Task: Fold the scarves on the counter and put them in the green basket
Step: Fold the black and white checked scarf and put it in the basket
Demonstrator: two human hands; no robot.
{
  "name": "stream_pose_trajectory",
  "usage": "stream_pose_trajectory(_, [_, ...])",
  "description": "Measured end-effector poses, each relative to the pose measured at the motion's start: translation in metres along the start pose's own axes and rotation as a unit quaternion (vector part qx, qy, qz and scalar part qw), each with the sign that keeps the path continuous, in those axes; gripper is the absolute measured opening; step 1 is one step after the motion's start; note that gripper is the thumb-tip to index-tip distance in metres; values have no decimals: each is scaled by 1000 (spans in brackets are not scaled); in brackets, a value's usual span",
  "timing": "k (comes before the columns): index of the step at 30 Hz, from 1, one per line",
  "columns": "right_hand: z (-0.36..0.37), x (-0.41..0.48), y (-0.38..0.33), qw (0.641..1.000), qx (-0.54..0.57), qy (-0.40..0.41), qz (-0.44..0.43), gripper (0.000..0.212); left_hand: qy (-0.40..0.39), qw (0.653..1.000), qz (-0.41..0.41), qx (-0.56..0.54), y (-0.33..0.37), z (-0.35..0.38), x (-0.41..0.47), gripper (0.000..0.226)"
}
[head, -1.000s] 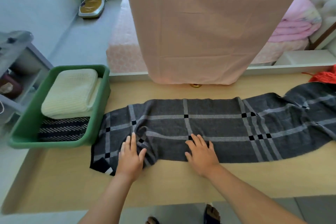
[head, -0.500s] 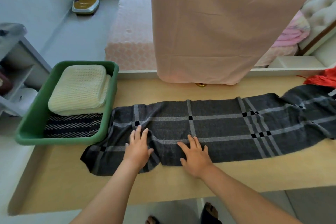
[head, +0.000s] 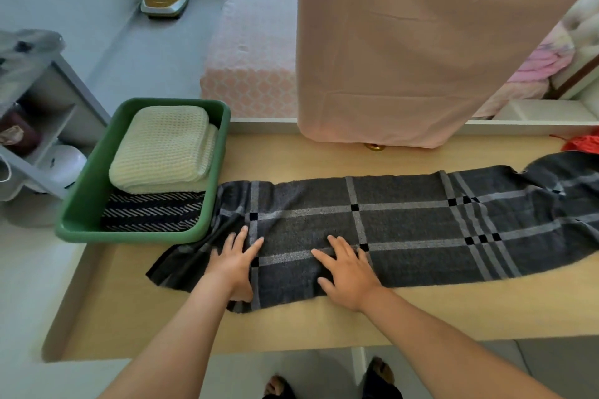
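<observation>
Beside the green basket (head: 81, 204), the left hand (head: 235, 264) and right hand (head: 348, 270) press flat, fingers spread, on the grey plaid scarf (head: 405, 227), smoothing it for folding.

Bare counter (head: 291, 152) lies open beyond the scarf (head: 405, 223); the green basket (head: 81, 214) blocks the left.

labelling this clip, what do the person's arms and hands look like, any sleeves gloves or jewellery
Both forearms are bare as far up as the frame shows: no sleeves in view. The left hand and right hand are bare, with no gloves, and no rings, watch or bracelets can be seen on the fingers or wrists. Nails look short and unpainted, though the left hand is slightly blurred.
</observation>
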State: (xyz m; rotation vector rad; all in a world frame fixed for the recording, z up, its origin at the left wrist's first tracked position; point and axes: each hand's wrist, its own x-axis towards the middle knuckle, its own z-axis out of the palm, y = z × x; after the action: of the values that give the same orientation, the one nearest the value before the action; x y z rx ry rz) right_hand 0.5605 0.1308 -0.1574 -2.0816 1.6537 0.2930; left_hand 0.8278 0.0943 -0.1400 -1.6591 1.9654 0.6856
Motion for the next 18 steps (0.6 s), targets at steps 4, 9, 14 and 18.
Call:
stream_pose_trajectory(4, [-4,0,-13,999,13,-26,-14,62,55,996,-74,-21,21,-14,5,70])
stream_pose_trajectory(9, [-40,3,26,996,83,19,2,55,183,982,-29,29,76,-37,25,44])
stream_pose_trajectory(14, [-85,-3,133,987,93,89,95,52,203,974,99,-8,164,-73,55,35])
stream_pose_trajectory(18, [-107,-19,231,975,90,129,157,55,160,974,159,-35,245,-88,87,44])
